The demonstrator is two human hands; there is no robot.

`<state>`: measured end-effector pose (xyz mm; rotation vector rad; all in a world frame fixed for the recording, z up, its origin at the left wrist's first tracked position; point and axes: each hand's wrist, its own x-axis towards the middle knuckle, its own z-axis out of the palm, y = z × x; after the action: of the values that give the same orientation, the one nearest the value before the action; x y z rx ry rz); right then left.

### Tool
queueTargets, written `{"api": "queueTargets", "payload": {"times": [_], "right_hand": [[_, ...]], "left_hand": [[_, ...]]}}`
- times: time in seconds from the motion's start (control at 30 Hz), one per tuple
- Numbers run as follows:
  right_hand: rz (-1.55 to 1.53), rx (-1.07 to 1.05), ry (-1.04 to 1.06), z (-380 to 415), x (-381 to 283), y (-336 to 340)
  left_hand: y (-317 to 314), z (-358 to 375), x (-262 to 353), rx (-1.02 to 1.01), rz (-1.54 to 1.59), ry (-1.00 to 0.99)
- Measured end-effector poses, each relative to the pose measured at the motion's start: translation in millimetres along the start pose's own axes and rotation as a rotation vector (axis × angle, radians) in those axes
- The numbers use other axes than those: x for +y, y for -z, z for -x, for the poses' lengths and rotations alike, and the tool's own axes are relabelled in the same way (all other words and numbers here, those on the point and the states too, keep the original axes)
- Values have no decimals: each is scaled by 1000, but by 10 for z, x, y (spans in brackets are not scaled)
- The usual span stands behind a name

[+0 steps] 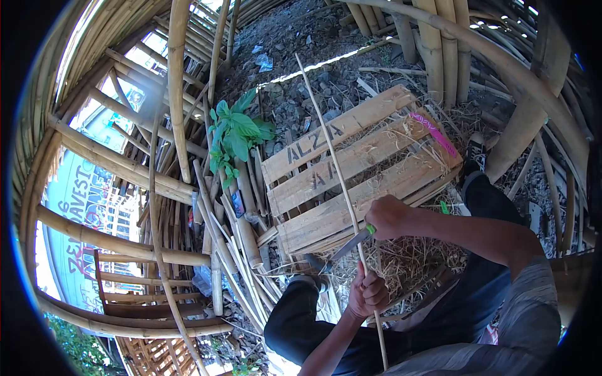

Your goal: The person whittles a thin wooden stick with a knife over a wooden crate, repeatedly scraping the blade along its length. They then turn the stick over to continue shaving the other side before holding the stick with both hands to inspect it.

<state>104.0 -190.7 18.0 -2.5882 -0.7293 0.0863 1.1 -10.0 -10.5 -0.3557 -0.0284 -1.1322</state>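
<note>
The left hand grasps a strip, the right hand grasps a knife shaving it, shavings already below.

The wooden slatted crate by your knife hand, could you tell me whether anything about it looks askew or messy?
Yes: the wooden slatted crate lies tilted on the ground, and dry pale shavings are strewn over its slats and piled beside it, under the right hand.

Bright daylight from the left, dappled shade, strong fisheye distortion, black corners.
</note>
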Motion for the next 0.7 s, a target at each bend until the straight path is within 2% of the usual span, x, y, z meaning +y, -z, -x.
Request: {"api": "queueTargets", "payload": {"times": [0.13, 0.23, 0.3, 0.4, 0.53, 0.57, 0.63, 0.67, 0.7], "right_hand": [[-4, 48, -100, -9, -9, -49], [43, 3, -135, -62, 93, 25], [-151, 177, -574, -148, 402, 211], [-39, 240, -463, -56, 442, 331], [-87, -24, -143, 84, -66, 98], [-90, -26, -141, 102, -122, 43], [-33, -14, 19, 115, -191, -53], [-41, -17, 18, 93, -178, -23], [-68, -12, -168, 44, -111, 93]], "left_hand": [[44, -9, 48, 24, 30, -20], [31, 1, -23, 3, 43, 2], [4, -6, -107, -24, 36, 44], [-30, -30, -124, -2, -39, 40], [-30, -52, -10, 29, -46, 26], [-31, -46, -18, 32, -45, 22], [-50, -23, -51, 47, -11, 13], [-58, -3, -65, 54, -8, 9], [-63, 0, -79, 61, -13, 37]]}}
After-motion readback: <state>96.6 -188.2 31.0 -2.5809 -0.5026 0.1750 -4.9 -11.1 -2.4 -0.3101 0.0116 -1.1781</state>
